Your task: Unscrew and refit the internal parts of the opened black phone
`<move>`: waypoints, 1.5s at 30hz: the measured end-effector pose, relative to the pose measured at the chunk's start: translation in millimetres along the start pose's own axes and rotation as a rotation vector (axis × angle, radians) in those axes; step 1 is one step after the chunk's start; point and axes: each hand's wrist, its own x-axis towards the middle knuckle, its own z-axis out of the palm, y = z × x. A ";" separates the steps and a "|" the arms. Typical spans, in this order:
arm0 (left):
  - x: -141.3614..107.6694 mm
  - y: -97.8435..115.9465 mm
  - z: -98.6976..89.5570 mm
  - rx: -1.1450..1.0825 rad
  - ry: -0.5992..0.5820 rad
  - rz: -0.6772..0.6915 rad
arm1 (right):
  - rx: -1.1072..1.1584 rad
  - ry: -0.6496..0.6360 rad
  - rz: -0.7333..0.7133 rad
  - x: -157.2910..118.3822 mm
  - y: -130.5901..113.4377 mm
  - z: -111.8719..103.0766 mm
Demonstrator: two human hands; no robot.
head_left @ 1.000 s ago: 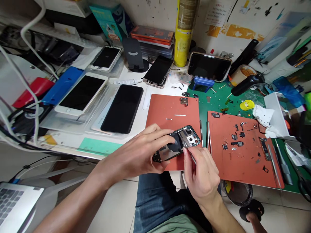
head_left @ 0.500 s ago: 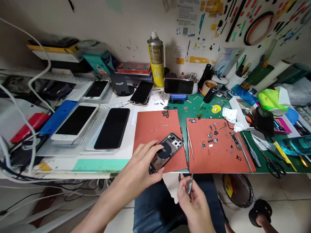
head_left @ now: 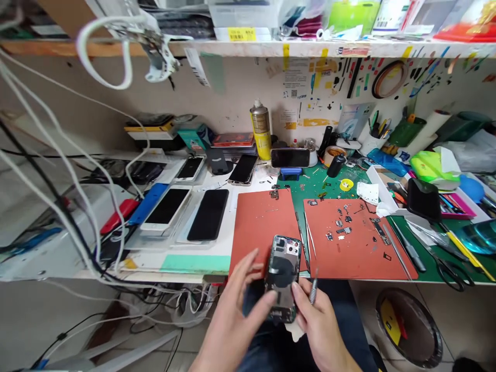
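1. centrally, just at the near edge of the workbench, an opened phone housing point(head_left: 284, 258) is held in the right hand point(head_left: 315, 310), its camera end turned to twelve o'clock; a slim grey tool point(head_left: 313, 290) is gripped in the same hand.
2. at nine o'clock from the housing, the left hand point(head_left: 242, 312) is spread with loose fingers; its thumb overlaps the housing, though whether it is touched cannot be told.
3. at eleven o'clock, a plain red mat point(head_left: 258, 227) is laid down, and toward three, a second red mat point(head_left: 360, 263), on which small phone parts point(head_left: 343, 223) are scattered.
4. at one o'clock, the bench is covered by a green cutting mat point(head_left: 323, 188); at three, scissors point(head_left: 453, 273) are laid.
5. at ten o'clock, a black phone point(head_left: 208, 214) and a white phone point(head_left: 166, 209) are rested on clear plastic; at nine, a teal strip point(head_left: 196, 263) is seen along the edge.
6. at twelve o'clock, a dark phone point(head_left: 290, 157) is propped on a blue stand point(head_left: 290, 173), below a stained wall point(head_left: 228, 106) and a crowded shelf point(head_left: 232, 49).
7. at four o'clock, a round bin point(head_left: 413, 330) is stood on the tiled floor point(head_left: 457, 315).
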 end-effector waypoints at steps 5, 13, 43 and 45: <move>12.9 1.7 7.5 -0.783 -0.250 -0.183 | 0.077 -0.191 0.163 -11.2 10.6 -22.6; 15.2 -13.4 25.3 -0.992 -0.400 -0.184 | 0.096 -0.191 0.241 -18.5 18.4 -29.4; 23.7 -15.2 23.5 -0.881 -0.436 -0.056 | -0.223 -0.125 0.122 -18.1 9.9 -30.9; 23.4 -14.0 24.0 -0.882 -0.417 -0.062 | -0.242 -0.106 0.107 -17.0 6.5 -28.5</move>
